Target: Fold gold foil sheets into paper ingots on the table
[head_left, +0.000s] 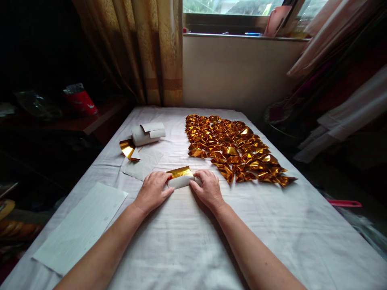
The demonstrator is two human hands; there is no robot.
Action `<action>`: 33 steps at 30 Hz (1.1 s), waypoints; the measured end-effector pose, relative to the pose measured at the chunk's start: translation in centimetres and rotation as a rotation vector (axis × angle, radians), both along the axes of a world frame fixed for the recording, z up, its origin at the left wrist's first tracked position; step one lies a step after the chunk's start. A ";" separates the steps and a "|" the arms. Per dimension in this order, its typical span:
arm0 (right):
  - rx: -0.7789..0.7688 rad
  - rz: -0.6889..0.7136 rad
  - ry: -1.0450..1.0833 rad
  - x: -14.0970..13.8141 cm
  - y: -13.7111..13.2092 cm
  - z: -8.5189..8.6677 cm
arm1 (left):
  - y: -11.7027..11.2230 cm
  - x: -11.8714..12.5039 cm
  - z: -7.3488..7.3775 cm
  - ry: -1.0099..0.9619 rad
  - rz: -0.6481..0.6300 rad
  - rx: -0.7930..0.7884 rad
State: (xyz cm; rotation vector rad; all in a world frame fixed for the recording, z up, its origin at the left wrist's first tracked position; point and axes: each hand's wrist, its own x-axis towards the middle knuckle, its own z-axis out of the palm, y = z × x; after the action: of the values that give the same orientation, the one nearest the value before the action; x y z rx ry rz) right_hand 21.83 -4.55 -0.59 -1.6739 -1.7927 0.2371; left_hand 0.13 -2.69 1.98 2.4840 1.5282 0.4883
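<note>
Between my two hands lies a sheet of gold foil paper (180,182), gold on one face and pale grey-white on the other, partly folded or curled over. My left hand (155,186) is closed on its left end, thumb in front and fingers behind. At the right end my right hand (208,186) grips it the same way. Just right of the hands, several folded gold foil pieces (229,151) sit in close rows. Beyond my left hand are a curled roll of the same paper (148,134) and a loose gold piece (128,149).
A white cloth (187,249) covers the table. On the left lie a flat white sheet (81,225) and a thin pale scrap (143,164). A red packet (80,98) stands on a dark side surface. Curtains (157,52) and hanging clothes (347,108) flank the table.
</note>
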 end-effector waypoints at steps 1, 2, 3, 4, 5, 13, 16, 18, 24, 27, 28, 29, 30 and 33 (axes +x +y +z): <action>0.007 -0.006 -0.001 0.0 0.0 0.0 | 0.2 0.1 0.2 0.018 -0.009 -0.012; 0.014 -0.011 -0.001 -0.1 0.0 -0.1 | 0.4 0.1 0.3 0.035 -0.017 -0.023; 0.022 -0.018 0.001 -0.1 0.0 -0.1 | 0.6 0.1 0.4 0.048 -0.021 -0.034; 0.028 -0.022 0.006 -0.1 0.0 -0.1 | 0.7 0.2 0.5 0.054 -0.022 -0.045; 0.030 -0.023 0.014 -0.2 -0.1 -0.1 | 0.8 0.2 0.6 0.054 -0.020 -0.053; -0.017 0.021 0.135 0.2 0.2 0.2 | 0.4 0.3 0.6 -0.009 0.043 -0.086; 0.018 0.085 0.192 0.5 0.3 0.3 | 0.0 0.2 0.3 -0.073 0.047 -0.056; 0.057 0.125 0.219 0.7 0.4 0.1 | -0.3 0.0 0.0 -0.123 0.032 -0.020; 0.076 0.094 0.222 0.7 0.6 -0.4 | -0.3 -0.4 -0.8 -0.167 -0.018 0.006; 0.135 0.084 0.215 0.6 0.7 -0.4 | -0.2 -0.3 -0.8 -0.192 -0.012 0.001; 0.157 0.089 0.227 0.5 0.7 -0.3 | -0.2 -0.3 -0.8 -0.215 -0.004 0.001; 0.174 0.094 0.251 0.5 0.6 -0.2 | -0.2 -0.3 -0.7 -0.248 0.008 -0.001; 0.184 0.098 0.285 0.4 0.6 0.0 | -0.2 -0.2 -0.6 -0.291 0.026 -0.009; 0.205 0.114 0.425 0.2 0.2 0.7 | -0.4 -0.1 -0.1 -0.464 0.078 -0.104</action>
State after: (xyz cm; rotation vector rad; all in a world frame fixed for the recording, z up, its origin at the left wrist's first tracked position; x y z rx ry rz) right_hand 22.05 -4.33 0.13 -1.2680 -1.5336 0.4113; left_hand 0.03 -3.13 1.87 2.0480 1.4177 0.8982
